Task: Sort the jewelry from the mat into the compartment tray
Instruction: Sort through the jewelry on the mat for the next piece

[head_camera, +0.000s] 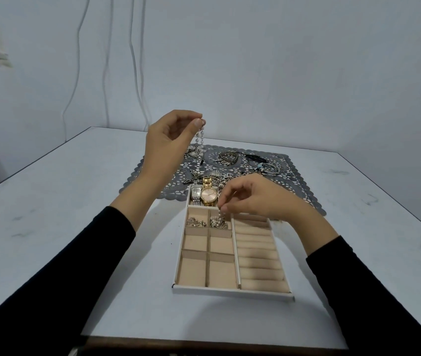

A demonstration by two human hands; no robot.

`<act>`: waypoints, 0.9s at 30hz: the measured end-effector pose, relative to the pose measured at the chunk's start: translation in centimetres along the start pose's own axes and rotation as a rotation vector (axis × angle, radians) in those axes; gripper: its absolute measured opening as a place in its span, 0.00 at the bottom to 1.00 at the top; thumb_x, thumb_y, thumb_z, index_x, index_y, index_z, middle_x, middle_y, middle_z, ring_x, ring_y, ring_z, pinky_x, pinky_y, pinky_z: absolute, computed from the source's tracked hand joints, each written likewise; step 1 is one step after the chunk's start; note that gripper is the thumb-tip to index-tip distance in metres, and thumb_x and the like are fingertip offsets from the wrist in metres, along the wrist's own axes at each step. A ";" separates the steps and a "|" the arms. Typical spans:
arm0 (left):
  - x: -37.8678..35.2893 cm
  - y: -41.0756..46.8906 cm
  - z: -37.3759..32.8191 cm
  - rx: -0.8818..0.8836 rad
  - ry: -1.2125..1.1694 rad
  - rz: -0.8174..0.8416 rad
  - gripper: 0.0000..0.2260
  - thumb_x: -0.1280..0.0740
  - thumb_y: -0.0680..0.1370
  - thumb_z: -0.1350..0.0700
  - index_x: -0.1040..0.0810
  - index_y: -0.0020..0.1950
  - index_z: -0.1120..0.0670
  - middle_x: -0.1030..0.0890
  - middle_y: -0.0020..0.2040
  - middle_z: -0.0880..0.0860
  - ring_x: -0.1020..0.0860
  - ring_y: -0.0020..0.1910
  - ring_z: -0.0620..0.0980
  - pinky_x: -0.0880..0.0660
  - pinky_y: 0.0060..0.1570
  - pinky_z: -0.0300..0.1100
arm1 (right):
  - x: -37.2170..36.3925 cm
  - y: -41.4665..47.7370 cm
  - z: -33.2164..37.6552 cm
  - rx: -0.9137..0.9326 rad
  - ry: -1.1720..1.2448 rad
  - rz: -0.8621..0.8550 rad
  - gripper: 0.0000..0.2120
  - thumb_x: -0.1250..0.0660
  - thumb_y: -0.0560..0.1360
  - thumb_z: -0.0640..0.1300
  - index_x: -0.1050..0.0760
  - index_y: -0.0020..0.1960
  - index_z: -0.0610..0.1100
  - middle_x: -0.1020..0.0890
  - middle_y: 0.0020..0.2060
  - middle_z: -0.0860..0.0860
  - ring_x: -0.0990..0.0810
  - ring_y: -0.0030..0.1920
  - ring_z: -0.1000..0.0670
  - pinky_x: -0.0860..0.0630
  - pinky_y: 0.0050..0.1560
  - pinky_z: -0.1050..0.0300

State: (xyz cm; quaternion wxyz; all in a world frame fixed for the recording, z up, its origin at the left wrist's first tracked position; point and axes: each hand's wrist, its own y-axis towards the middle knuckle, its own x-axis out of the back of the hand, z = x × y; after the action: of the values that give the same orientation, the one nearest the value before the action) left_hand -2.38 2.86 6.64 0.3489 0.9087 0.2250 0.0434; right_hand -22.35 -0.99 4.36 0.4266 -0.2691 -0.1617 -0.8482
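Our left hand (168, 140) has its grip pinched on the top end of a beaded chain (199, 140), up in the middle of the frame, so the strand dangles straight down over the far left part of the lace mat (296, 186). Our right hand (258, 199), lower and just right of center, pinches another beaded piece (219, 219) whose bulk sits piled in the second small compartment of the tray (230, 291), top row. Next compartment to its left holds some small silver bits (196, 222). Two watches, a gold one (209, 194) and a silver one (195, 194), lie in the tray's far slot. Loads more jewelry (230, 160) is scattered on the mat further up the worktop (75, 201).
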 end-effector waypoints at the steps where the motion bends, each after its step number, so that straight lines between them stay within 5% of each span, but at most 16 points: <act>1: 0.0 0.0 0.0 -0.001 -0.003 0.004 0.04 0.30 0.77 0.61 0.18 0.49 0.53 0.15 0.44 0.48 0.16 0.50 0.48 0.22 0.54 0.40 | 0.0 -0.1 0.0 -0.009 -0.038 0.002 0.04 0.28 0.72 0.35 0.19 0.46 0.39 0.15 0.35 0.51 0.16 0.38 0.52 0.20 0.45 0.57; 5: 0.0 -0.1 0.0 -0.004 -0.002 0.014 0.04 0.29 0.77 0.60 0.18 0.49 0.52 0.15 0.45 0.50 0.17 0.51 0.49 0.22 0.54 0.40 | -0.1 -0.2 0.1 -0.021 -0.128 -0.011 0.04 0.27 0.71 0.37 0.18 0.44 0.44 0.16 0.35 0.55 0.19 0.36 0.59 0.25 0.40 0.65; 12: -0.2 -0.6 0.0 0.018 -0.005 0.022 0.04 0.29 0.77 0.60 0.19 0.49 0.52 0.15 0.46 0.52 0.17 0.50 0.48 0.23 0.54 0.39 | -0.7 0.1 -0.3 0.028 -0.209 -0.059 0.04 0.28 0.71 0.35 0.17 0.44 0.43 0.15 0.37 0.50 0.16 0.41 0.52 0.18 0.47 0.53; 17: -0.2 -1.2 0.2 0.018 0.011 0.034 0.04 0.29 0.77 0.60 0.18 0.49 0.52 0.15 0.47 0.53 0.17 0.51 0.52 0.22 0.55 0.41 | -1.0 -0.2 -0.2 0.039 -0.264 -0.080 0.04 0.28 0.71 0.36 0.17 0.44 0.43 0.15 0.37 0.54 0.18 0.37 0.62 0.25 0.39 0.70; 20: -0.2 -1.6 0.3 0.014 0.020 0.044 0.03 0.29 0.77 0.60 0.18 0.50 0.53 0.15 0.47 0.53 0.17 0.51 0.51 0.22 0.55 0.42 | -0.9 -0.5 -0.4 0.035 -0.257 -0.106 0.05 0.28 0.72 0.37 0.16 0.44 0.45 0.15 0.38 0.53 0.17 0.39 0.59 0.20 0.43 0.62; 25: 0.0 -2.1 0.1 0.022 0.021 0.038 0.04 0.29 0.77 0.60 0.18 0.49 0.52 0.15 0.45 0.50 0.16 0.50 0.49 0.22 0.54 0.40 | -0.5 -1.5 -0.9 0.042 -0.035 -0.203 0.04 0.30 0.74 0.39 0.18 0.48 0.43 0.15 0.42 0.43 0.17 0.45 0.39 0.20 0.49 0.41; 27: 0.0 -2.4 0.0 0.030 0.017 0.038 0.04 0.29 0.77 0.60 0.18 0.49 0.52 0.15 0.45 0.50 0.16 0.50 0.49 0.22 0.54 0.41 | -0.4 -1.7 -1.4 0.048 0.016 -0.284 0.05 0.31 0.75 0.41 0.18 0.50 0.45 0.16 0.44 0.44 0.18 0.48 0.40 0.20 0.51 0.41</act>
State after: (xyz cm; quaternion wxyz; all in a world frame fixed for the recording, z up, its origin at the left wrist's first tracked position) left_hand -3.23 4.42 5.07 0.3324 0.9175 0.2114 0.0544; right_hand -24.00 -0.47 2.91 0.3097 -0.2266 -0.2151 -0.8981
